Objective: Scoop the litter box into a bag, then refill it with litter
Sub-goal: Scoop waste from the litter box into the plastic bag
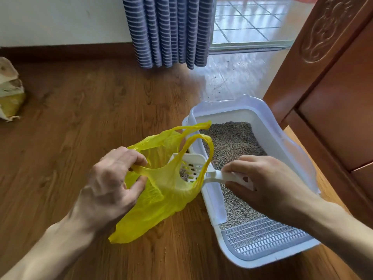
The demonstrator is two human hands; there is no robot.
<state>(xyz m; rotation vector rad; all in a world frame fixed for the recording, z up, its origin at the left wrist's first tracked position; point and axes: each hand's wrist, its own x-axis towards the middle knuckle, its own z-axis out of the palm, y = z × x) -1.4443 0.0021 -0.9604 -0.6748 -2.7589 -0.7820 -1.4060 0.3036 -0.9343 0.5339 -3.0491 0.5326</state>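
A white litter box (278, 138) with grey litter (232, 140) lies on the wooden floor at the right. Left of it lies a yellow plastic bag (161, 203). My left hand (113, 182) pinches the bag's edge and pulls its mouth open. My right hand (266, 184) grips the handle of a white slotted scoop (191, 168). The scoop's head sits inside the bag's mouth with some grey litter in it, partly veiled by the yellow plastic.
A grey grated step (262, 239) fills the box's near end. A brown wooden door (333, 87) stands right beside the box. A yellow and white sack (10, 91) sits at far left. Striped curtains (167, 31) hang at the back. Loose granules dot the floor.
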